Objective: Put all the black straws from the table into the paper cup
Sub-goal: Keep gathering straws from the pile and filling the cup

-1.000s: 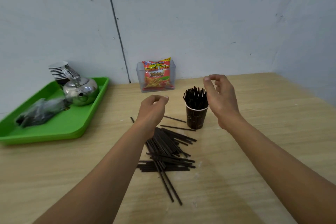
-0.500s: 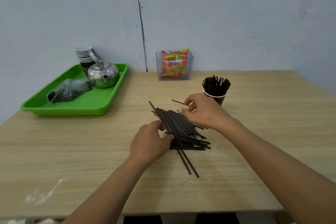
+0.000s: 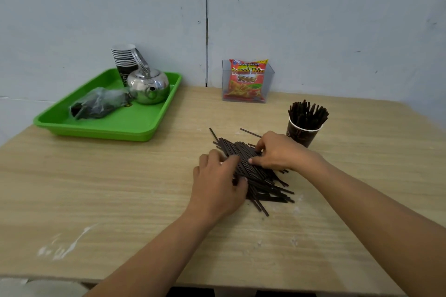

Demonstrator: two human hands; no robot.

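Presently both hands are down on the pile of thin black straws (image 3: 259, 177), which lies on the pale wood-grain surface (image 3: 120, 188) just left of, and nearer the person than, the brown paper cup with a white rim (image 3: 301, 136).

Hand state: the left hand (image 3: 217, 185) covers the side of the pile away from the cup, its fingers curled round a bunch of straws. The right hand (image 3: 277, 152) is on the cup side, thumb and bent fingertips pinching straws at the top of the pile.

Key relation: the straws mostly run on 1 diagonal, with their far ends away from the cup and their near ends fanned out toward the person. The cup stands upright just beyond the right hand, so that hand is the nearer for the transfer. A lifted bunch would, in my judgement, have to be turned upright to go in. The cup already holds a dense upright bundle, so room looks tight.

1 stray straw (image 3: 251, 132) lies apart, between pile and cup.

Surroundings: a green plastic tray (image 3: 115, 128) with a steel kettle (image 3: 148, 85) sits well left of the cup. A red snack packet (image 3: 246, 79) stands behind the cup against a pale grey wall (image 3: 337, 19).
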